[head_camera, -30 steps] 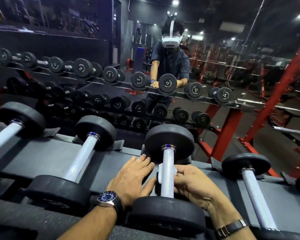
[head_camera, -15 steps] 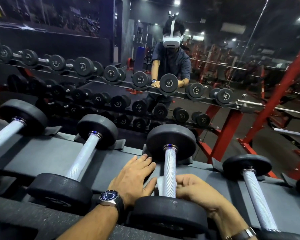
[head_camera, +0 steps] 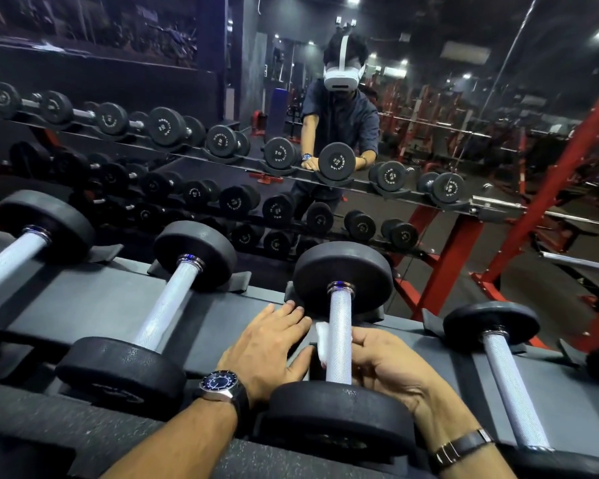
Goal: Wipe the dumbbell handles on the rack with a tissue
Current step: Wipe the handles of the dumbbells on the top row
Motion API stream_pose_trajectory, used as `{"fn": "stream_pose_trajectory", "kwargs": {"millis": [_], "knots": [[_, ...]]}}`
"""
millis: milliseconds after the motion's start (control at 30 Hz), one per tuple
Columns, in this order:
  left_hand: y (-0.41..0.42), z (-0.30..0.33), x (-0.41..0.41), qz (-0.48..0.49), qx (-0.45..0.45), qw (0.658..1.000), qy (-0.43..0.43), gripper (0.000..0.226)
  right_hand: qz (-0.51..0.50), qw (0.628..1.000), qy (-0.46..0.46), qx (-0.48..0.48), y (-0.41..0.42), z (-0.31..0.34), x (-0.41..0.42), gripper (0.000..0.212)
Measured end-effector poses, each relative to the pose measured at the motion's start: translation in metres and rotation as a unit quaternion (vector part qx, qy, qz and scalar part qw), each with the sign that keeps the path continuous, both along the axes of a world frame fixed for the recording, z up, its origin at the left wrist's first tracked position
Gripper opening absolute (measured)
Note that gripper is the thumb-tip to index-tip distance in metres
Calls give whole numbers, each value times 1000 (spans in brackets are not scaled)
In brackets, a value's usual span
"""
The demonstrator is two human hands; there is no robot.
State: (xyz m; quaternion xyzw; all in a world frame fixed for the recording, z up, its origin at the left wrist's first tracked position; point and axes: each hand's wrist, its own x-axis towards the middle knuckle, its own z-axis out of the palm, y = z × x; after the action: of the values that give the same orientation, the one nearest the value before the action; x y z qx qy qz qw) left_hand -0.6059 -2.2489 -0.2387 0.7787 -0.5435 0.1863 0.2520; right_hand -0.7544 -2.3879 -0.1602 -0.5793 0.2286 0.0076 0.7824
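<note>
A dumbbell with a silver knurled handle (head_camera: 339,326) and black ends lies on the grey rack (head_camera: 94,302) in front of me. My right hand (head_camera: 388,364) curls round the handle's lower part from the right, holding a white tissue (head_camera: 322,344) that shows on the handle's left side. My left hand (head_camera: 270,347) rests flat on the rack just left of that handle, fingers straight, a watch on its wrist. Other dumbbells lie alongside: one handle to the left (head_camera: 168,305), one at far left (head_camera: 7,261), one to the right (head_camera: 512,385).
A mirror behind the rack reflects me, several rows of black dumbbells (head_camera: 222,202) and red gym frames (head_camera: 547,188). The rack's back edge runs just beyond the dumbbells' far ends.
My right hand with the tissue has slid a little up the handle. My left hand stays flat beside it. The view has shifted slightly.
</note>
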Motion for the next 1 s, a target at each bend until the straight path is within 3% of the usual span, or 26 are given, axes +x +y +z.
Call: {"fn": "stream_pose_trajectory", "kwargs": {"millis": [133, 200, 300, 367, 500, 600, 700, 767, 1000], "knots": [[0, -1, -1, 5, -1, 1000, -8, 51, 109, 987, 31, -115, -2, 8, -22, 28], [-1, -2, 0, 7, -8, 1000, -14, 51, 141, 960, 59, -234, -3, 24, -30, 40], [-2, -3, 1, 11, -12, 999, -33, 51, 91, 898, 78, -423, -7, 57, -30, 41], [-3, -3, 1, 13, -14, 999, -40, 50, 44, 811, 46, -582, -6, 77, -23, 39], [-4, 1, 1, 15, -12, 999, -37, 50, 94, 541, -65, -833, 4, 83, -4, 51], [-4, 5, 0, 11, -10, 999, -31, 51, 194, 364, -123, -903, 5, 70, 9, 46], [-2, 7, -2, 12, -22, 999, -37, 49, 296, 259, -147, -907, -1, 58, 18, 40], [-1, 9, -3, 14, -23, 999, -38, 49, 329, 234, -140, -904, -8, 59, 24, 41], [1, 12, -4, 12, -10, 1000, -25, 50, 387, 251, -99, -882, -5, 60, 38, 42]]}}
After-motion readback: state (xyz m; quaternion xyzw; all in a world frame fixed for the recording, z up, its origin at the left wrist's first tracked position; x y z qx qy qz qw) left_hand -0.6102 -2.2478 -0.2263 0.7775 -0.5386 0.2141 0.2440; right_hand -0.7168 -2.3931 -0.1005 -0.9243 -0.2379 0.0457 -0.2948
